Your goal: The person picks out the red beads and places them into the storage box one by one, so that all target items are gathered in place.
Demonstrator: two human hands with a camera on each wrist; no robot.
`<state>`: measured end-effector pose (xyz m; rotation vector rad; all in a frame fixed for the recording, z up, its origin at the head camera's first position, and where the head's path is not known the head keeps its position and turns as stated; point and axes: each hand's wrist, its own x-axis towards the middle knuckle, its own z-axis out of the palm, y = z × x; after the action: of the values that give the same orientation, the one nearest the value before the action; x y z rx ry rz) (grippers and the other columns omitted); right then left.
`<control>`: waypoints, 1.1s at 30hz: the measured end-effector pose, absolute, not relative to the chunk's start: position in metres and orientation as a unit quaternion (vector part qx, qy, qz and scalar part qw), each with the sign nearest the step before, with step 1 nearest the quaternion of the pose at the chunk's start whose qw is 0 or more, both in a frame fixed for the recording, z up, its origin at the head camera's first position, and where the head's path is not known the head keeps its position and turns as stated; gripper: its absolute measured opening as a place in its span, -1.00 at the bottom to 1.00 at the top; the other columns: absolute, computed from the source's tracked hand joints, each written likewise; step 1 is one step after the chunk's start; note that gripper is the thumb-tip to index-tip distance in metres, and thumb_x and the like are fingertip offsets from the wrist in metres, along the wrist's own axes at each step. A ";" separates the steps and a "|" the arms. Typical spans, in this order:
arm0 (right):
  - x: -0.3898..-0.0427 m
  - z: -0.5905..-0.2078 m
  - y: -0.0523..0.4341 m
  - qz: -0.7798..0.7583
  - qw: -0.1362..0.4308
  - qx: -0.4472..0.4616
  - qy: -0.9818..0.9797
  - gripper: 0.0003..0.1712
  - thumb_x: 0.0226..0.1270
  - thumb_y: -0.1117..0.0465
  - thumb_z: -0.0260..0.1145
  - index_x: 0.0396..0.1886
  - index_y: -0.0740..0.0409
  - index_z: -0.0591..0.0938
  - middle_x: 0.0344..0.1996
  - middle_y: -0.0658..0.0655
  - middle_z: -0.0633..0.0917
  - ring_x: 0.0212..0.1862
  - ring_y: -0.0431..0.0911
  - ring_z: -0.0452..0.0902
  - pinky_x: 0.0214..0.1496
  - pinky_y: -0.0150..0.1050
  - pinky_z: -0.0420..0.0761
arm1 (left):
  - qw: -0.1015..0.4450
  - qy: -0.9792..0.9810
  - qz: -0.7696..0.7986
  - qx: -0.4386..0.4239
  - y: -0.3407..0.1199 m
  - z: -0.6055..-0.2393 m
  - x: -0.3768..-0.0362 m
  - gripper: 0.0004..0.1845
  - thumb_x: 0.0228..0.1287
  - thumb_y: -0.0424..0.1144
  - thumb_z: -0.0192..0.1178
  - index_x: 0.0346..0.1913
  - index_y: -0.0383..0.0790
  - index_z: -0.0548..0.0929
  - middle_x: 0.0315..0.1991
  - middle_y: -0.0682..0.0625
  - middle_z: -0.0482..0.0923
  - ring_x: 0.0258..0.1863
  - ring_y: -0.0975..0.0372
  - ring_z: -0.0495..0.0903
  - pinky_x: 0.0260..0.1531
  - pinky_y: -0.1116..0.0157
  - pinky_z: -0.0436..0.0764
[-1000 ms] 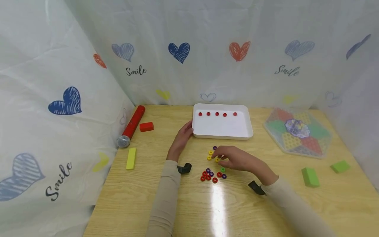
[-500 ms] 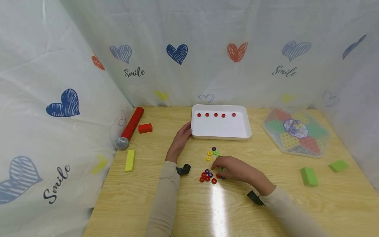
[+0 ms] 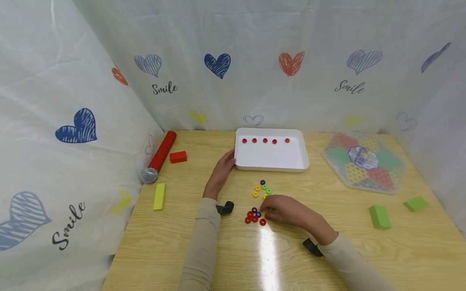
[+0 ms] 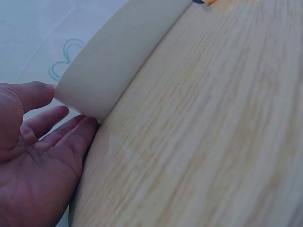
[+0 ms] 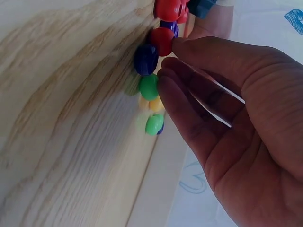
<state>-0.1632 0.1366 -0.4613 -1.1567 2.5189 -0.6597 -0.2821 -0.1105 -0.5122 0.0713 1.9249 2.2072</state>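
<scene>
Loose beads (image 3: 255, 220): right hand (image 3: 285, 209) is way closer

Left hand (image 3: 223, 169) grips the white tray (image 3: 273, 157) by its near left corner, thumb at the rim. The beads are scattered on the desk (image 3: 164, 250) in front of the tray, kinda strung out front to back. Right hand's over their right edge, thumb and fingertips a bit apart; can't tell if they're touching one.

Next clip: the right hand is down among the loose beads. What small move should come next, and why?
Probably pinch the red bead at the thumb: it sits right by the thumb tip, the right hand appears to hold nothing, and the white tray has only red beads, five along its far side.
</scene>
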 end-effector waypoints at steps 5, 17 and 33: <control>-0.161 -0.459 0.136 -0.233 0.133 -0.403 0.875 -0.83 0.28 0.25 0.35 -0.13 0.05 0.70 -0.21 -0.09 0.66 -0.18 -0.28 0.54 -0.09 -0.27 0.61 | 0.102 0.655 0.748 0.034 -0.110 -0.512 -0.286 -0.48 0.52 -0.32 -0.08 0.47 -0.22 0.20 0.44 -0.09 0.21 0.41 0.19 0.23 0.37 0.25 0.31; -0.157 -0.462 0.134 -0.211 0.139 -0.388 0.886 -0.85 0.27 0.20 0.36 -0.17 0.01 0.70 -0.24 -0.13 0.65 -0.21 -0.31 0.52 -0.16 -0.30 0.61 | 0.112 0.657 0.745 0.031 -0.112 -0.510 -0.288 -0.48 0.53 -0.28 -0.09 0.48 -0.14 0.18 0.45 -0.02 0.21 0.41 0.25 0.22 0.37 0.29 0.29; -0.150 -0.467 0.131 -0.228 0.079 -0.385 0.891 -0.91 0.25 0.24 0.36 -0.25 0.01 0.69 -0.29 -0.12 0.63 -0.27 -0.31 0.50 -0.23 -0.34 0.60 | 0.114 0.654 0.748 0.027 -0.112 -0.510 -0.283 -0.48 0.53 -0.30 -0.10 0.48 -0.17 0.18 0.45 -0.05 0.20 0.41 0.23 0.21 0.38 0.27 0.29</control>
<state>-0.1497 0.1307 -0.4673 -1.1522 2.6656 -0.6831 -0.2827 -0.1118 -0.5104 0.0805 1.9163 2.1920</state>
